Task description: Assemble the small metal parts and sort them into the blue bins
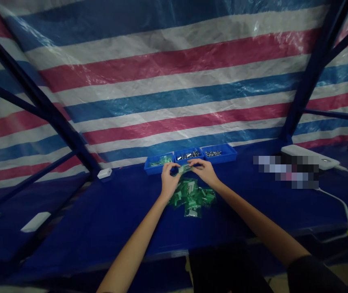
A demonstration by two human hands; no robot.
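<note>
Head view: small clear packet (185, 168) being held at far edge of pile of green packets (191, 197). Left hand (169, 179) pinching one end, right hand (204, 171) pinching other with fingertips; long axis apparently running slantwise from hand to hand, neither hand being nearer. Beyond pile, three blue trays standing in row: left tray (153, 170) holding clear-green bags, middle tray (189, 150) holding shiny metal cylinders, right tray (224, 158) holding small metal pieces.
</note>
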